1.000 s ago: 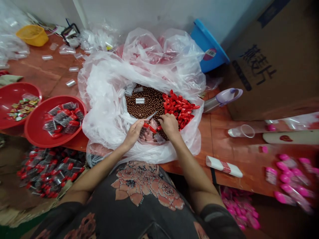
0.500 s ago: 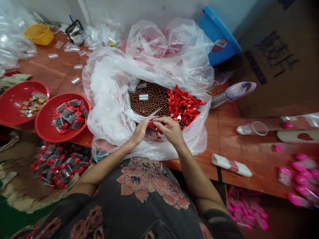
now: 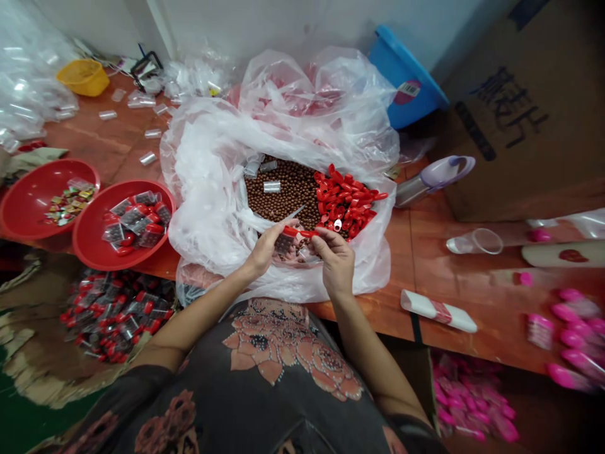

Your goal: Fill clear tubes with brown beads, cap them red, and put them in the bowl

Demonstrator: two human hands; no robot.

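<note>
Above the near side of the plastic bag (image 3: pixel 201 170), my left hand (image 3: pixel 265 251) is closed round a small clear tube (image 3: pixel 282 242) with dark contents and a red top. A thin, pale pointed piece (image 3: pixel 295 212) sticks out past its fingertips; I cannot tell whether the hand grips it. My right hand (image 3: pixel 338 257) pinches a red plastic cap (image 3: pixel 308 234) at the tube's right end. Whether cap and tube are joined is unclear. Small brown balls (image 3: pixel 293 183) fill the bag's middle, with loose red caps (image 3: pixel 347 195) heaped on the right and a few clear tubes (image 3: pixel 271 186) on top.
Left of the bag stand a red bowl (image 3: pixel 89 249) of filled tubes and another red bowl (image 3: pixel 14 211) with small wrapped pieces. Below them is a heap of filled red-capped tubes (image 3: pixel 113 315). A purple-handled scoop (image 3: pixel 437 176) and large carton (image 3: pixel 501 164) are at right.
My right hand has moved slightly right and turned more upright, drawing back from my left fingers. The red cap and tube between the hands now show more clearly.
</note>
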